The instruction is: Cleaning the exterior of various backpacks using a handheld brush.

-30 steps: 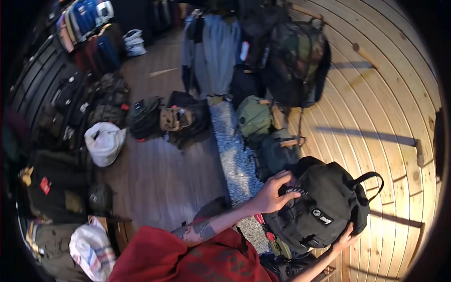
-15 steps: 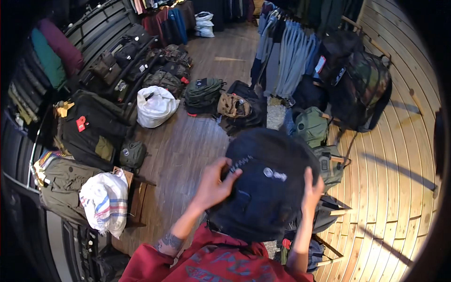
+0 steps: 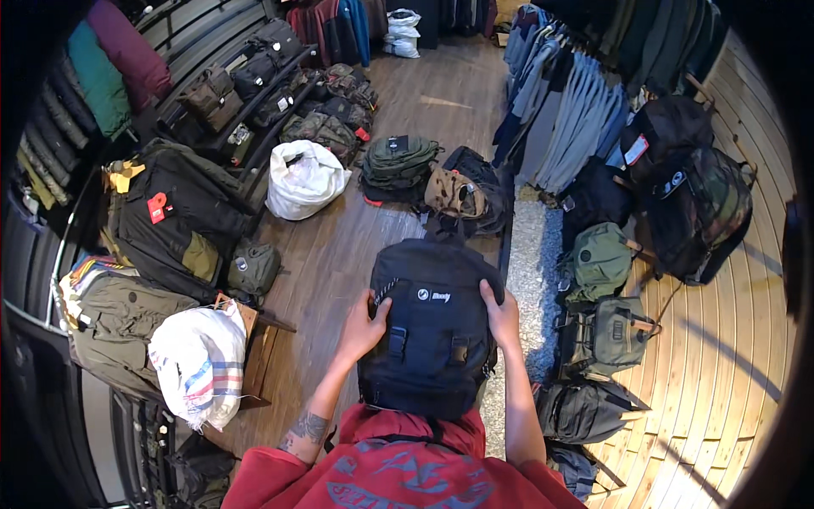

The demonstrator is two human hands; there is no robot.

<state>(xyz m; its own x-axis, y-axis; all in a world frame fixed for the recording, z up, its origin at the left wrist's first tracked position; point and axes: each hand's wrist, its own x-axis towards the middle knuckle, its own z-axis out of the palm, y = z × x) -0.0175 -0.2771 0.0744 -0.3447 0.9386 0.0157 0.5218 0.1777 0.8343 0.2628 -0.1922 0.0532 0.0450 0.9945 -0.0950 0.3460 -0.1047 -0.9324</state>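
A black backpack [image 3: 428, 373] with a small white logo, two front buckle straps and a patterned cord at its left is held upright before my chest. My left hand [image 3: 363, 329] grips its left side, the thumb lying on the front near the cord. On the opposite side my right hand [image 3: 501, 316] clasps the edge, thumb on the front and the other fingers hidden behind. The bottom of the bag rests close against my red top [image 3: 407, 475].
White sacks [image 3: 309, 180] stand on the wooden floor and on a wooden stool [image 3: 264, 360] at left. Green and tan backpacks [image 3: 458, 193] lie ahead. More bags [image 3: 602, 259] hang on pegs along the plank wall [image 3: 712, 373] at right, near hanging trousers [image 3: 585, 123].
The backpack has come from a tilted, blurred pose at the right to an upright one nearer the middle, both hands moving left with it. The view has shifted too.
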